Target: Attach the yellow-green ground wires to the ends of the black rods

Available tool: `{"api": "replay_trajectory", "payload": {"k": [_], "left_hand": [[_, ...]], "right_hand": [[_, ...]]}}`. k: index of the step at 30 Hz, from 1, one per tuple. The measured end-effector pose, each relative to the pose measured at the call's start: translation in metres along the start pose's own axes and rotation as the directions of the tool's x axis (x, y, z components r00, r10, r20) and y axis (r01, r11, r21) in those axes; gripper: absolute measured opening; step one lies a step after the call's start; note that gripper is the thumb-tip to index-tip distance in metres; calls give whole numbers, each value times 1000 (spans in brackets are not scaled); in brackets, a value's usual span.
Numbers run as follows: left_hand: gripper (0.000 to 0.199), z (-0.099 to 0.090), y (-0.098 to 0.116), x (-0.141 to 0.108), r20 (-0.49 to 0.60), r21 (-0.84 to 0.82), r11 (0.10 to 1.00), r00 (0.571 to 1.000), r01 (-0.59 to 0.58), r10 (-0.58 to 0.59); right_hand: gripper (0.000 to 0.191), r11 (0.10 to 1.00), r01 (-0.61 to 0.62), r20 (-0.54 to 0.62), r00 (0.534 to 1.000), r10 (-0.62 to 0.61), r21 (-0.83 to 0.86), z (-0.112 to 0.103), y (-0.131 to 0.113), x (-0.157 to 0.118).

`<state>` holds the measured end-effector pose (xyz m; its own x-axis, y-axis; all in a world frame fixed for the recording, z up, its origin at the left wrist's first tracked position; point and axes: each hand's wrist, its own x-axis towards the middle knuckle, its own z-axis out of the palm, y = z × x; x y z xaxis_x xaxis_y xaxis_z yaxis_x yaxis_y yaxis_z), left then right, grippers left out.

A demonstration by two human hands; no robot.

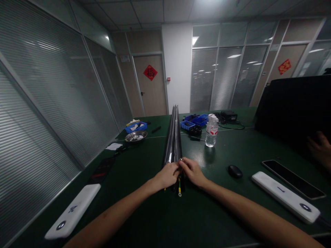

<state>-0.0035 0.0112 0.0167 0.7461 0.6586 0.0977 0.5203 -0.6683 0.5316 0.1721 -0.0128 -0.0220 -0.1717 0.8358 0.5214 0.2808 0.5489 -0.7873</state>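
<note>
A pair of long dark, glossy rails (pixel 169 144) lies lengthwise on the green table, reaching away from me. At their near end, my left hand (pixel 167 175) is closed, its fingertips tucked in and largely hidden. Beside it, my right hand (pixel 193 171) pinches something small and shiny, too small to name, over the right rail. Both hands' fingertips nearly meet. A green-yellow wire with a ring terminal (pixel 179 193) sticks out below the hands toward me.
Left are a metal bowl (pixel 136 136), blue bin (pixel 136 127) and white device (pixel 73 210). Right are a water bottle (pixel 211 132), blue bins (pixel 187 125), screwdriver (pixel 197 138), mouse (pixel 235 171), white device (pixel 284 196), keyboard-like slab (pixel 293 179) and another person's hand (pixel 322 148).
</note>
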Motion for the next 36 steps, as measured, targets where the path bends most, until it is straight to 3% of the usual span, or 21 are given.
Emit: {"api": "replay_trajectory", "payload": {"k": [4,18,28,36], "left_hand": [[18,3,0,0,-38,46,998,999,-34,36],[17,2,-2,0,-43,-30,999,998,-38,37],[19,2,-5,0,11,-38,999,999,34,-33],[19,0,-1,-2,13,-30,999,999,33,-33]], "right_hand": [[36,1000,1,11,1000,-1,5,-1,-1,1],[34,999,51,-7,999,-51,-19,-1,-3,-1],[30,997,58,0,998,-58,-42,0,-5,1],[29,978,101,-55,992,-112,-183,2,-2,-3]]}}
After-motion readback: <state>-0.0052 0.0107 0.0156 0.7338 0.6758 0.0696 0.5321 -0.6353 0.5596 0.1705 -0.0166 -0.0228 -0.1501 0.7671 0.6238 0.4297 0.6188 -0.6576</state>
